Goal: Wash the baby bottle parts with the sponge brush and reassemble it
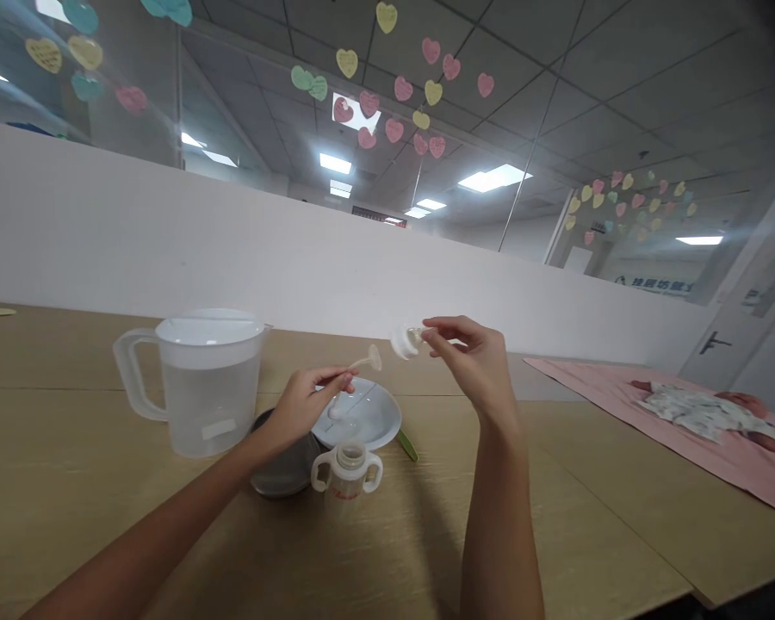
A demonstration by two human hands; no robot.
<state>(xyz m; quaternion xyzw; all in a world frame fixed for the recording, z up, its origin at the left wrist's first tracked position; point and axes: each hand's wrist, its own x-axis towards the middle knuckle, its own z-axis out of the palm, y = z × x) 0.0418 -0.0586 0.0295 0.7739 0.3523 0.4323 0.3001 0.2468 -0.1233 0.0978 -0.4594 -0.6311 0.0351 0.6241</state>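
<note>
My left hand (310,398) pinches a pale flexible straw with a round flange (375,357) at its upper end, above a white bowl (387,424). My right hand (476,362) is raised to the right, its fingertips closed on a bottle nipple set in a white collar ring (401,343). The two parts are apart from each other. Below the hands, an uncapped clear baby bottle (347,482) with two white handles stands upright on the table. A dark grey bowl (284,474) sits beside it, partly hidden by my left forearm.
A lidded translucent pitcher (210,387) stands at left on the wooden table (594,499). A green handle (408,445) sticks out beside the white bowl. At right, a small figure in patterned clothes (703,409) lies on a pink cloth (594,387). A white partition (297,258) runs behind.
</note>
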